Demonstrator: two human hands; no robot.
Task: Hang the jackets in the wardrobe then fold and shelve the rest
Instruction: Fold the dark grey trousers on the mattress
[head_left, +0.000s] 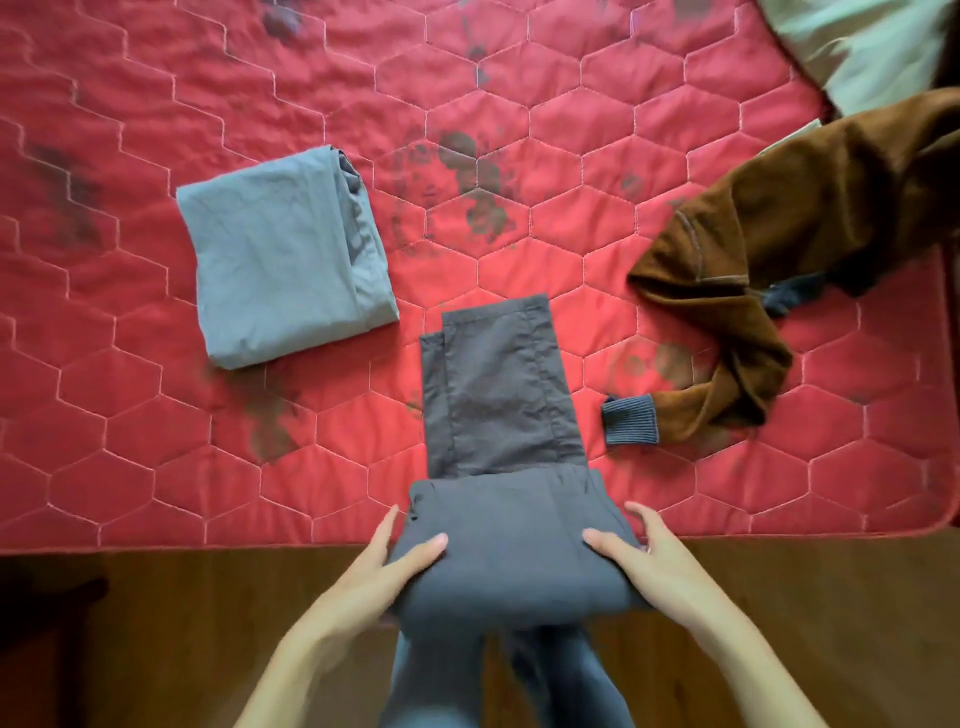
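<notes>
Dark grey trousers (498, 395) lie on the red quilted bed (675, 156), legs stretched away from me, the near part folded into a thick wad at the bed's edge. My left hand (389, 556) grips the wad's left side, thumb on top and fingers along the side. My right hand (639, 551) grips its right side the same way. A folded light grey garment (285, 260) lies flat to the left. A brown jacket (769, 249) with dark ribbed cuffs lies crumpled at the right.
The bed's near edge runs across the view just behind my hands, with brown wooden floor (156, 623) below it. A pale pillow or sheet (872, 47) sits at the top right corner. My legs show beneath the trousers.
</notes>
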